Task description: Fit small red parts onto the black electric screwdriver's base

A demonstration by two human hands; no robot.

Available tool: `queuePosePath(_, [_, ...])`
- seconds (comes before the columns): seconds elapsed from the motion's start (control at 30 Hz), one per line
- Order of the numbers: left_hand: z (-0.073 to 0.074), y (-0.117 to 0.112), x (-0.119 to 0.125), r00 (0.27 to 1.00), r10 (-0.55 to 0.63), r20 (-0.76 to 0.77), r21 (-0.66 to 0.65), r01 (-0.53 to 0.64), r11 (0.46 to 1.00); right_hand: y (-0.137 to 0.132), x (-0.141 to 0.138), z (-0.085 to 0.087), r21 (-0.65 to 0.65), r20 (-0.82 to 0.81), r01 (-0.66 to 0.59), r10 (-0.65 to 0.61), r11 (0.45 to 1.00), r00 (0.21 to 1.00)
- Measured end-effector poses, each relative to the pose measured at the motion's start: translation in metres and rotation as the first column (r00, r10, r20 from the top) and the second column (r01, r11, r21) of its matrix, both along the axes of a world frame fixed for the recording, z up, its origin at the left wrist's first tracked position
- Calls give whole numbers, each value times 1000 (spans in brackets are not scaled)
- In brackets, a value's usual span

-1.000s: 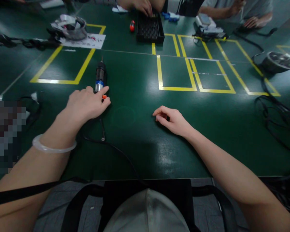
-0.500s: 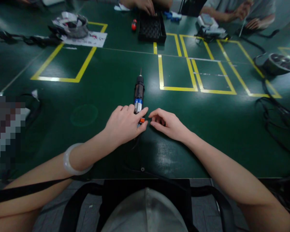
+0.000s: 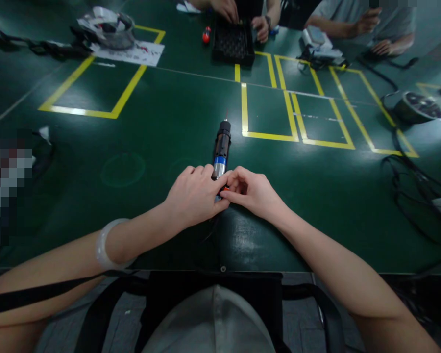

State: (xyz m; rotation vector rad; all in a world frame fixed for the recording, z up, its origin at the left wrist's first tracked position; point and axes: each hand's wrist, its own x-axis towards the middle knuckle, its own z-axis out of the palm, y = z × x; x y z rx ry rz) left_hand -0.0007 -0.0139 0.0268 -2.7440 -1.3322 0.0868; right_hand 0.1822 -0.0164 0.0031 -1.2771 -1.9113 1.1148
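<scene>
An electric screwdriver (image 3: 222, 147) lies on the green table (image 3: 161, 147), its thin bit pointing away from me. Its body is black, with a blue band and a silver section near the back. Over the rear end, my left hand (image 3: 194, 193) is closed around it, thumb and fingers on either side. The fingertips of my right hand (image 3: 250, 191) pinch at a small orange-red part at that same end, touching my left fingers. Most of the rear end is hidden beneath both hands.
Across the table, a co-worker's hands (image 3: 260, 28) are at a black tray (image 3: 233, 46), beside a small red object (image 3: 206, 35). A round metal container (image 3: 113, 32) stands on paper at the far left. Yellow tape (image 3: 270, 137) marks rectangles. Cables (image 3: 407, 196) lie at right.
My right hand has moved left, and its fingertips now meet the rear of the screwdriver and my left hand. The screwdriver has shifted slightly right and tilted. A co-worker's second hand has come to the tray.
</scene>
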Motion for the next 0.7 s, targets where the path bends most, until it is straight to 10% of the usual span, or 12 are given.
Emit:
queuePosePath(0.3, [2,10,-12,999,-22,-45,-97,18,995,-2,2,3,-27,-81,-88,85,996,993])
queuePosePath(0.7, [2,12,-16,999,-21,-26,-149,17,989,16,26,3,-444,-370,-294,125,846,920])
